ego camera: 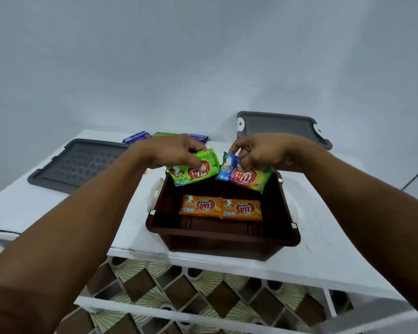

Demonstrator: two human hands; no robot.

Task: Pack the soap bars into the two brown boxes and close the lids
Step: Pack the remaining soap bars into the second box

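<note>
An open brown box (223, 239) stands on the white table (323, 256) in front of me. Two orange soap bars (200, 206) (242, 209) lie side by side on its floor. My left hand (171, 150) grips a green soap bar (194, 171) above the box's far left corner. My right hand (261, 150) pinches a blue, purple and yellow soap bar (247, 177) above the far right corner. Only one brown box is in view.
A grey lid (75, 165) lies flat on the table at the left. A second grey lid (280, 127) leans on the wall at the back right. More soap bars (136, 137) lie at the table's far edge behind my hands. Patterned floor tiles show below.
</note>
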